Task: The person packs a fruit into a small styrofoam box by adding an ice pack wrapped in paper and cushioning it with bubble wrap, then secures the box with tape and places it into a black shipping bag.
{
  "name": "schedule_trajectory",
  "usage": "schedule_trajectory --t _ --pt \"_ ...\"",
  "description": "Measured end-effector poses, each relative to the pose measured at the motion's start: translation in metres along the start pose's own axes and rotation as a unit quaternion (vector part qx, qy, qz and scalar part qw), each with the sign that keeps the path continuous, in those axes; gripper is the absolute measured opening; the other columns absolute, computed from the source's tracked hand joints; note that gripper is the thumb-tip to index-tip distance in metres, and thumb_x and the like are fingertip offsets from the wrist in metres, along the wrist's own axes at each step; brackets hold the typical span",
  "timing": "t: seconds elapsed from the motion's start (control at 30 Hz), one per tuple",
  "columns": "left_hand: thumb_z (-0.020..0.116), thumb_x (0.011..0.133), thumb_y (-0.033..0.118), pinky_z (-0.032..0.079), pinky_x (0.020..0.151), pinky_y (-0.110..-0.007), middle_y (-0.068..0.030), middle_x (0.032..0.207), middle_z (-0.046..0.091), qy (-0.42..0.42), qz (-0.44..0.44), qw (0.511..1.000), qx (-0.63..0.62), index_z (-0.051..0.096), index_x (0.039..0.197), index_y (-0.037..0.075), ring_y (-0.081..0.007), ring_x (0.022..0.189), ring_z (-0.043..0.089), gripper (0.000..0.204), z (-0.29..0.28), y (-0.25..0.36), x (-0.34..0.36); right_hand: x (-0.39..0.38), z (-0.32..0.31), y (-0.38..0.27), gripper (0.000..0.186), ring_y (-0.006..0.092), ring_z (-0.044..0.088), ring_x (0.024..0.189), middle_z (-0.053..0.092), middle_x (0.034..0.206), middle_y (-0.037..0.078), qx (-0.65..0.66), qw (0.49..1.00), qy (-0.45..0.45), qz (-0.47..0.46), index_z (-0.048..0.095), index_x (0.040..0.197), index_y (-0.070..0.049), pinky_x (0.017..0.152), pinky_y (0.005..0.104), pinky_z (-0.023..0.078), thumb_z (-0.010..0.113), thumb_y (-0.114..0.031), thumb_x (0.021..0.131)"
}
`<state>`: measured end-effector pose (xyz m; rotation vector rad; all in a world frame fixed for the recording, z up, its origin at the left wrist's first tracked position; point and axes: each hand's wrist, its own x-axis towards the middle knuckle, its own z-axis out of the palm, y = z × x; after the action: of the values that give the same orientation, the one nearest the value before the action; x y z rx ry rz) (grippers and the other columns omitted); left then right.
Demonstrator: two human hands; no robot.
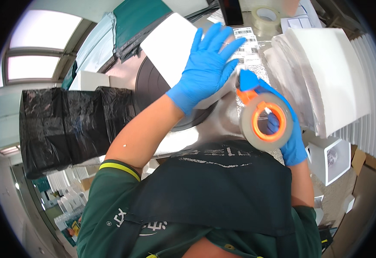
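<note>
- Head view's up, so what's your left hand in the blue glove [209, 64] doing?
- Fingers fanned wide, back of the hand facing up, right over a white, flat-faced box [166, 41]. Can't tell from this angle if I'm actually pressing on it. Under the box there's a dark, ribbed round disc [147, 81].
- And the other one?
- Right hand in its matching blue glove [295, 144] is curled round a blue-and-orange plastic tape dispenser [263, 105], fingertips showing through the core of its fat translucent roll [247, 124]. It's to the right of the box, blue head near my left thumb.
- Anything else around?
- Bundle in shiny black plastic wrap [67, 124] on my left, thick stack of white sheets [332, 77] on my right.
</note>
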<state>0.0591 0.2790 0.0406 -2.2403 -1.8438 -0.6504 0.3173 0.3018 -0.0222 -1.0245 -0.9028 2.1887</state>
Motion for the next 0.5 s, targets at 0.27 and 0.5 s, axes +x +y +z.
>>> schedule_trajectory --t 0.27,0.5 --pt "0.038 0.097 0.042 0.017 0.110 -0.053 -0.0129 0.086 0.067 0.067 -0.133 0.989 -0.016 0.054 0.122 0.018 -0.0338 0.092 0.061 0.038 0.051 -0.075 0.055 0.003 0.047 0.021 0.031 0.0039 0.055 0.092 0.059 0.112 0.003 0.146 0.986 0.026 -0.078 0.054 0.124 -0.002 0.073 0.0171 0.049 0.048 -0.011 0.095" --pt "0.046 0.085 0.062 0.014 0.109 -0.049 -0.0158 0.111 0.064 0.085 -0.288 0.954 -0.023 0.049 0.131 0.015 -0.0333 0.112 0.055 0.065 0.022 -0.171 0.067 0.032 0.114 0.025 0.037 0.0169 0.056 0.107 0.059 0.119 0.008 0.207 0.976 -0.033 0.066 0.053 0.123 -0.004 0.097 0.0312 0.043 0.048 -0.029 0.095"
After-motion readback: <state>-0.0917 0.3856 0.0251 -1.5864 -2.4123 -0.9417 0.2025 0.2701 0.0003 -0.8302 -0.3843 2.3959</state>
